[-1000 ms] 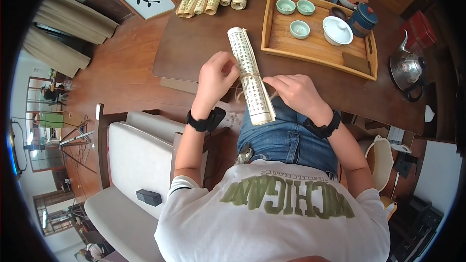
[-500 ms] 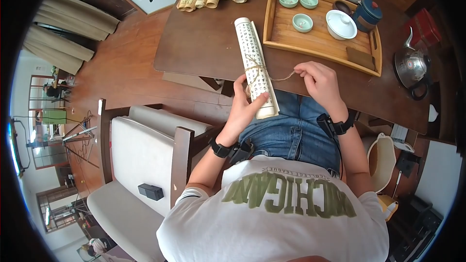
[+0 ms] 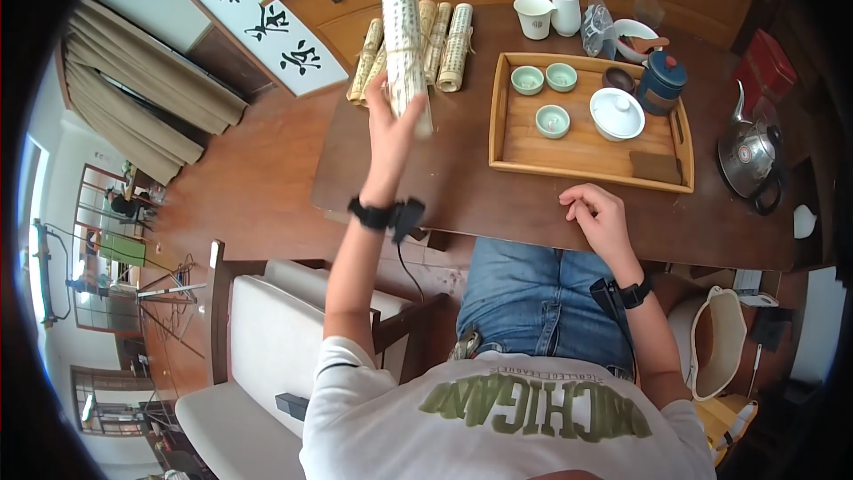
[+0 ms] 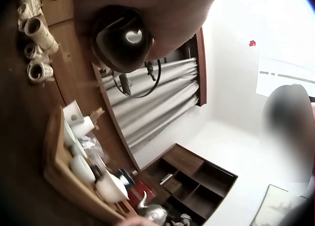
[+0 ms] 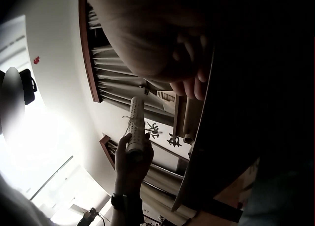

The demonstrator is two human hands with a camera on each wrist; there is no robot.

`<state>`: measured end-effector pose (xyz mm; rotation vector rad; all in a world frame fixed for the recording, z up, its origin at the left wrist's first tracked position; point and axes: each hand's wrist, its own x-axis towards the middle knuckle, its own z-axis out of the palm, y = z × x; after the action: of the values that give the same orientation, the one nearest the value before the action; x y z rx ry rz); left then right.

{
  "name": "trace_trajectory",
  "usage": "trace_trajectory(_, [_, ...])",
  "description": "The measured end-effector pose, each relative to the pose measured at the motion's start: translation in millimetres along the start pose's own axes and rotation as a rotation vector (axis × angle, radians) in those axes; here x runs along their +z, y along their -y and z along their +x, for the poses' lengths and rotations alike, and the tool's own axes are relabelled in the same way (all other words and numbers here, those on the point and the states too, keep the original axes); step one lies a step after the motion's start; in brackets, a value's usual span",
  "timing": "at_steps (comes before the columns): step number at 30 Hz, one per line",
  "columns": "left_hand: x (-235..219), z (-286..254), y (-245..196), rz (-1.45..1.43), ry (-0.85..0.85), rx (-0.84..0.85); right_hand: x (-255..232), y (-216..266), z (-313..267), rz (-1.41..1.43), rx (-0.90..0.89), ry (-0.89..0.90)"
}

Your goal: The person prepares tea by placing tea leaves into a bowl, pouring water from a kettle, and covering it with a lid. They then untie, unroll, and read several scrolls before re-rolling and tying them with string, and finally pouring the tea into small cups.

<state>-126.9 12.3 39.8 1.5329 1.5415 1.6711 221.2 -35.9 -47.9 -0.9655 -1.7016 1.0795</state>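
Observation:
My left hand [image 3: 389,140] grips a rolled paper scroll [image 3: 401,22] near its lower end, thumb on one side and fingers on the other. Dark written characters cover the scroll, and thin twine is tied round its middle, as the right wrist view also shows on the scroll [image 5: 137,110]. It is raised over the left part of the table and overlaps several similar tied scrolls [image 3: 456,49] lying behind. Near the table's front edge is my right hand [image 3: 602,220], its fingers loosely curled with nothing in them.
A wooden tray [image 3: 533,165] bears three small green cups [image 3: 553,122], a white lidded bowl [image 3: 617,116] and a blue canister [image 3: 662,82]. To its right stands a metal kettle [image 3: 749,160]. A white pitcher [image 3: 535,18] is behind the tray. A cushioned chair [image 3: 275,320] is at the left.
The left hand has carried the scroll from over the lap forward and left towards the other scrolls. The right hand has let go of the twine and dropped back towards the table edge.

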Motion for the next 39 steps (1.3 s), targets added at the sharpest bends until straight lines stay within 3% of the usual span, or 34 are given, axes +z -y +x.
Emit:
trace_trajectory(2, [10,42,0,0.009,0.035,-0.138,1,-3,-1,0.009,0.0,-0.013])
trace_trajectory(8, [38,125,79,0.336,0.025,0.043,0,3,-2,-0.039,0.044,0.003])
trace_trajectory(12, [49,123,95,0.66,-0.051,0.192,-1,2,-2,-0.086,0.01,0.008])
trace_trajectory(13, [49,118,99,0.518,-0.007,0.038,-1,2,-2,-0.084,0.009,0.009])
trace_trajectory(17, [51,96,98,0.686,0.033,0.23,-1,6,-1,-0.137,-0.016,0.008])
trace_trajectory(20, [61,85,79,0.658,0.04,0.341,-2,11,1,-0.155,-0.011,0.027])
trace_trajectory(24, [86,83,63,0.4,0.004,0.428,-3,12,-2,-0.063,0.007,-0.014])
trace_trajectory(26, [101,81,62,0.086,-0.03,0.297,-10,19,-9,0.044,0.052,-0.11])
trace_trajectory(28, [106,71,50,-0.123,0.012,0.076,-35,27,-18,-0.175,-0.088,-0.317])
trace_trajectory(32, [114,54,78,-0.34,-0.048,-0.031,-115,30,-40,-0.062,0.021,-0.722])
trace_trajectory(34, [117,50,82,-0.399,-0.009,-0.105,-152,25,-48,-0.085,0.014,-0.808])
trace_trajectory(37, [118,46,82,-0.468,0.013,-0.191,-165,40,-40,-0.502,0.101,-0.701])
trace_trajectory(39, [118,44,80,-0.475,0.032,-0.201,-151,60,-15,-0.666,-0.014,-0.517])
